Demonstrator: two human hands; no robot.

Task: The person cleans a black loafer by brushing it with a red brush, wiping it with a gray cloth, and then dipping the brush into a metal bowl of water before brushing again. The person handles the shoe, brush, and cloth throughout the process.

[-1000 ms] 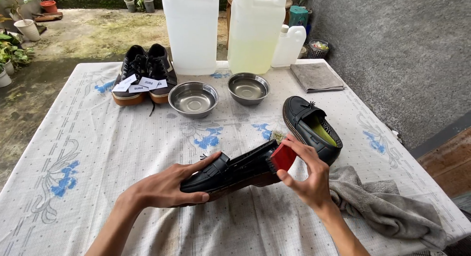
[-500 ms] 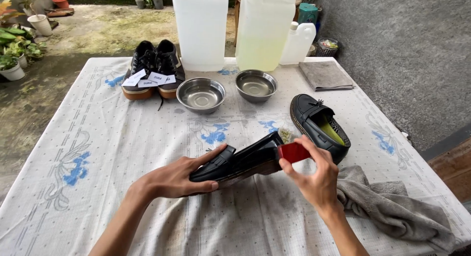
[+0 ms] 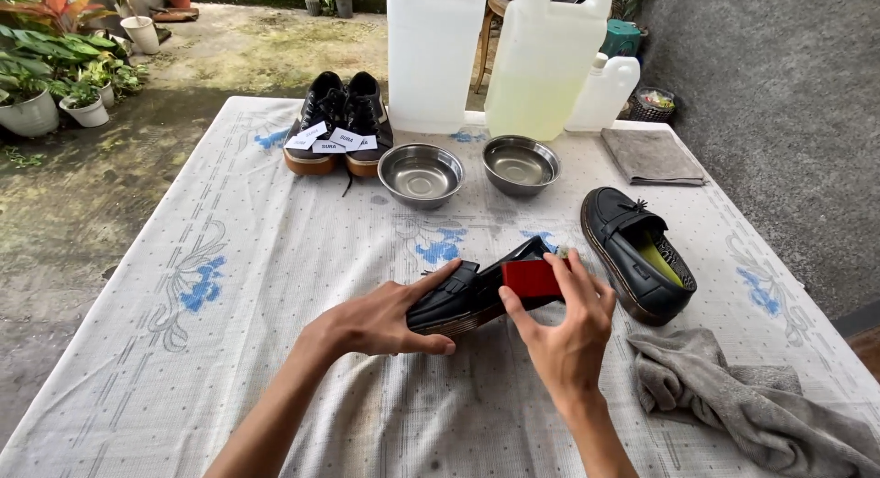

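The left hand [image 3: 385, 318] clamps its fingers around the toe end of a black leather loafer [image 3: 477, 290] above the patterned worktop [image 3: 183, 350]. Its long axis runs up-right toward the right hand [image 3: 568, 327], which pinches a small red block [image 3: 530, 278] against the shoe's side. Beyond lies the matching black loafer [image 3: 637, 253].

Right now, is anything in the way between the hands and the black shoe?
No. The left hand already grips the black shoe at its toe, and the right hand presses a red block against its side. Nothing sits between them.
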